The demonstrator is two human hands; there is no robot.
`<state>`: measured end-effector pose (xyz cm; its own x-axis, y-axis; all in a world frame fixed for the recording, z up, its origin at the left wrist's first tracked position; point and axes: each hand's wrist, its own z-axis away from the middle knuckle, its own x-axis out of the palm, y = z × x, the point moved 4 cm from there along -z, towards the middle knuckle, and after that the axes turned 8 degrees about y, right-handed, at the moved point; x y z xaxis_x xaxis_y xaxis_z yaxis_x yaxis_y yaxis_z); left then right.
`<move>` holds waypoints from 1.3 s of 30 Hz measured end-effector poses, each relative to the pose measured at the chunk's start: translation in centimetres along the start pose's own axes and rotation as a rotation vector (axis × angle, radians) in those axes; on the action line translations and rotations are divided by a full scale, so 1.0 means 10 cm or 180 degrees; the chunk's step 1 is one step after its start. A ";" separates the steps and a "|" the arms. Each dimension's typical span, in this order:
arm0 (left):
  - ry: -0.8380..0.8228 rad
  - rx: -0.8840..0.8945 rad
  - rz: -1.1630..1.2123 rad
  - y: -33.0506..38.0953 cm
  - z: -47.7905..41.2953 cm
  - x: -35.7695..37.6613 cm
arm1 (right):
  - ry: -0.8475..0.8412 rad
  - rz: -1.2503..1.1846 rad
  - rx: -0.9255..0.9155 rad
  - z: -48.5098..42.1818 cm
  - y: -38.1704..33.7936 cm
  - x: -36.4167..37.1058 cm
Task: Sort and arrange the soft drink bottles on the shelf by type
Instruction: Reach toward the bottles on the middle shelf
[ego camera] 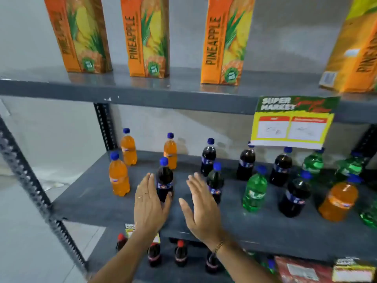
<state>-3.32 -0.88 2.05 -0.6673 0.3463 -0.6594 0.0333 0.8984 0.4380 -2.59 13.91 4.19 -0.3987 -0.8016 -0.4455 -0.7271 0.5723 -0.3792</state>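
Left hand (pixel 150 203) spread against dark cola bottle (pixel 164 180), right hand (pixel 201 205) spread, empty, beside it; careless nudge may topple bottle.

L hand (pixel 150 203) – rings; R wrist – bracelet (pixel 218 246)

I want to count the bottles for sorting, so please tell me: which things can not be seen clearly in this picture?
Head view only:
- Green bottle at the far right: cut off by the image edge.
- Dark bottle under the price sign: the sign covers its cap.
- Red-capped bottles on the lower shelf: partly hidden by the middle shelf and both forearms.
- Bottle labels: too blurred to read.
- Left hand: whether it grips the dark bottle is unclear.
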 end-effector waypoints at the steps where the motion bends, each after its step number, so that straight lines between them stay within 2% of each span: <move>1: -0.0292 -0.0234 -0.0101 -0.05 0.03 0.08 | -0.0063 -0.0066 0.0336 0.02 0.05 0.07; 4: -0.1049 -0.0535 -0.0392 -0.33 0.10 0.30 | -0.0529 -0.0513 0.1493 0.03 0.13 0.47; 6: -0.1295 -0.0605 -0.0533 -0.45 0.12 0.39 | -0.0770 -0.0742 0.1996 -0.01 0.18 0.73; 9: -0.1587 -0.0382 -0.0825 -0.48 0.13 0.49 | -0.0575 -0.0959 0.2217 -0.17 0.26 1.01; 14: -0.1619 -0.0310 -0.0976 -0.50 0.13 0.54 | -0.0238 -0.1127 0.2508 -0.22 0.32 1.17; 19: -0.1518 -0.0283 -0.1010 -0.51 0.15 0.56 | 0.0161 -0.1141 0.2416 0.07 0.34 0.84; 24: -0.1413 -0.0301 -0.1118 -0.44 0.11 0.59 | 0.0732 -0.0842 0.2079 0.39 0.50 0.23; 28: -0.1541 -0.0266 -0.0961 -0.09 0.15 0.73 | 0.1172 -0.0431 0.2210 0.55 0.82 -0.23; 32: -0.1559 -0.0326 -0.0798 0.27 0.26 0.88 | 0.0860 -0.0069 0.2349 0.61 1.08 -0.44; 36: -0.1501 -0.0375 -0.0784 0.31 0.29 0.91 | 0.0479 -0.0022 0.2211 0.61 1.15 -0.52; 39: -0.1475 -0.0372 -0.0811 0.29 0.31 0.92 | 0.0618 0.0107 0.2090 0.69 1.21 -0.73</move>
<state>-7.10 5.74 -4.61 -0.2445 0.2281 -0.9424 -0.1873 0.9425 0.2767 -4.61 27.87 -2.77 -0.5527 -0.7629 -0.3354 -0.2474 0.5345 -0.8081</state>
